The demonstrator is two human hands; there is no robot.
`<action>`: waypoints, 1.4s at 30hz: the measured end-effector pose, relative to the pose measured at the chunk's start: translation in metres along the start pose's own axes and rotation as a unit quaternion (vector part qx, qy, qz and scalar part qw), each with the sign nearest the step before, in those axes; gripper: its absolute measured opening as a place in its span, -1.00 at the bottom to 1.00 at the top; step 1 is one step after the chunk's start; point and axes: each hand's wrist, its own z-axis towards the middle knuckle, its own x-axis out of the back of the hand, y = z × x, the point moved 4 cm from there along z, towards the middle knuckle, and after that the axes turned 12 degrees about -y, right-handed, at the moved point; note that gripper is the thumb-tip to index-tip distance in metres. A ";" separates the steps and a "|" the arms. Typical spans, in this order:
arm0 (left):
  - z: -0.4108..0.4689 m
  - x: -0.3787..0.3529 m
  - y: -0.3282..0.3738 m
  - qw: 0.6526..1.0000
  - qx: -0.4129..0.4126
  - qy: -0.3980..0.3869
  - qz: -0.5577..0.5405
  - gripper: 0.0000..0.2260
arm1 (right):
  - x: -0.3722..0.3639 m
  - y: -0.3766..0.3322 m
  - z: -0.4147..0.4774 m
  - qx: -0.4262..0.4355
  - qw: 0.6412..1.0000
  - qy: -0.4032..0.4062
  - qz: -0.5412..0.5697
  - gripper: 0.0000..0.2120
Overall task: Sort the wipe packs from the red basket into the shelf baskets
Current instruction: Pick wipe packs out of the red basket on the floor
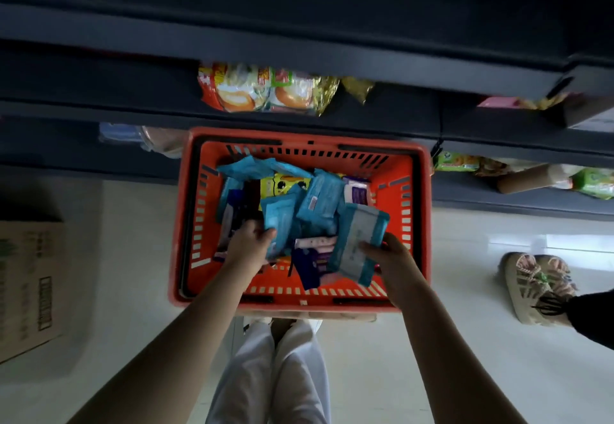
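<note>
In the red basket (252,134) at frame centre, the left hand (247,242) has its grip closed on a small blue pack (280,221), the right hand (388,255) on a larger pale pack (357,241); both look light, soft, slick, best held across the middle.

One head-worn wide-angle camera looks steeply down from close above the red basket (299,135), facing the dark shelves (299,54) ahead.
</note>
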 end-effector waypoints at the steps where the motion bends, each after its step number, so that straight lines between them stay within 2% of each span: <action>1: -0.015 0.011 0.009 1.000 -0.016 0.015 -0.006 -0.74 | -0.005 -0.013 -0.017 0.019 0.999 -0.016 0.041 -0.73; 4: -0.071 0.053 0.046 0.992 -0.061 0.039 -0.107 -0.82 | -0.025 -0.063 -0.078 0.084 0.988 -0.044 0.121 -0.61; 10: -0.185 0.132 0.133 0.945 -0.130 0.067 -0.291 -0.78 | -0.070 -0.177 -0.203 0.205 0.962 -0.066 0.168 -0.63; 13: -0.227 0.169 0.167 0.937 -0.153 0.084 -0.304 -0.88 | -0.090 -0.219 -0.247 0.233 0.952 -0.070 0.187 -0.60; 15: -0.248 0.193 0.186 0.927 -0.164 0.084 -0.326 -0.85 | -0.105 -0.241 -0.270 0.247 0.948 -0.073 0.188 -0.58; 19: -0.285 0.236 0.209 0.912 -0.149 0.046 -0.380 -0.91 | -0.145 -0.271 -0.301 0.262 0.941 -0.101 0.186 -0.56; 20: -0.294 0.247 0.214 0.903 -0.152 0.031 -0.401 -0.87 | -0.156 -0.277 -0.305 0.268 0.940 -0.104 0.186 -0.56; 22: -0.307 0.273 0.222 0.895 -0.165 0.013 -0.414 -0.55 | -0.184 -0.289 -0.310 0.282 0.939 -0.090 0.176 -0.58; 24: -0.315 0.302 0.226 0.902 -0.176 0.014 -0.393 -0.20 | -0.214 -0.298 -0.309 0.301 0.941 -0.050 0.146 -0.67; 25: -0.317 0.318 0.224 0.905 -0.181 0.024 -0.383 -0.09 | -0.231 -0.301 -0.308 0.316 0.939 -0.034 0.130 -0.71; 28: -0.321 0.367 0.215 0.906 -0.202 0.034 -0.371 0.05 | -0.286 -0.309 -0.309 0.361 0.926 -0.016 0.109 -0.77; 32: -0.317 0.424 0.197 0.900 -0.232 0.031 -0.368 -0.08 | -0.348 -0.314 -0.311 0.395 0.912 -0.007 0.110 -0.80; 34: -0.315 0.446 0.193 0.892 -0.239 -0.012 -0.383 -0.20 | -0.370 -0.318 -0.312 0.411 0.907 -0.003 0.091 -0.77; 36: -0.314 0.464 0.195 0.879 -0.253 -0.057 -0.401 -0.46 | -0.386 -0.327 -0.314 0.433 0.899 0.000 0.065 -0.74; 38: -0.307 0.481 0.201 0.868 -0.261 -0.061 -0.418 -0.75 | -0.396 -0.340 -0.313 0.445 0.894 0.009 0.042 -0.73; 39: -0.303 0.488 0.206 0.861 -0.265 -0.062 -0.431 -0.81 | -0.399 -0.348 -0.311 0.448 0.893 0.015 0.036 -0.73; 42: -0.286 0.508 0.225 0.841 -0.285 -0.089 -0.452 -0.76 | -0.405 -0.377 -0.296 0.457 0.889 0.032 0.018 -0.75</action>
